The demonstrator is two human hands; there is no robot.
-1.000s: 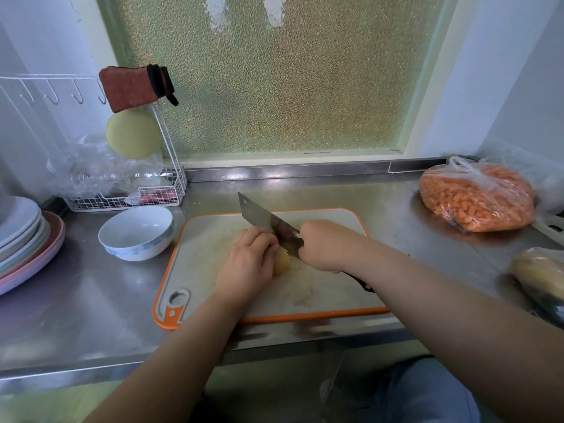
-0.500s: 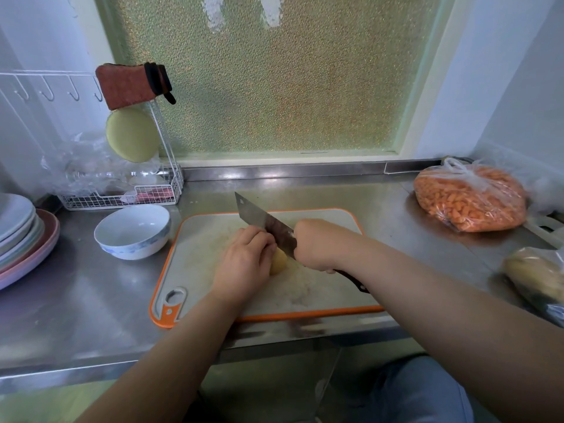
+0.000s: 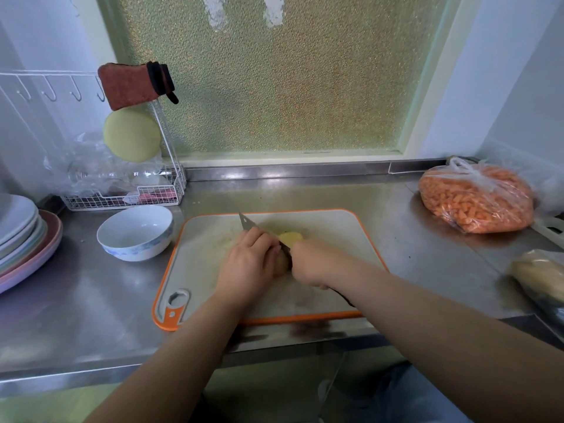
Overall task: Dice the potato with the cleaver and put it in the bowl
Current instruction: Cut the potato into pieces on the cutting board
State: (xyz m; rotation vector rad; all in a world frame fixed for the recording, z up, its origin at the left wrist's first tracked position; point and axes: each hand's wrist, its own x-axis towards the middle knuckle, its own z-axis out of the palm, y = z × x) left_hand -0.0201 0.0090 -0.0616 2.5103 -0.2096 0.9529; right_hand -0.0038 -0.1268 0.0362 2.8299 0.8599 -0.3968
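Observation:
A peeled yellow potato (image 3: 290, 238) lies on the orange-rimmed cutting board (image 3: 335, 227) in the middle of the steel counter. My left hand (image 3: 248, 265) presses down on the potato's left part with curled fingers. My right hand (image 3: 311, 262) grips the cleaver's handle. The cleaver (image 3: 248, 223) has its blade down in the potato, between my two hands, with only the blade's far tip showing. A potato piece lies on the blade's right side. The white bowl (image 3: 135, 232) stands empty to the left of the board.
A stack of plates (image 3: 21, 236) sits at the far left. A white wire rack (image 3: 122, 196) with a sponge stands behind the bowl. A bag of diced carrots (image 3: 476, 198) lies at the right rear, and a bagged potato (image 3: 540, 274) at the right edge.
The cleaver came down from a raised angle into the potato, and a cut piece now shows to the right of the blade. My left hand stayed on the potato.

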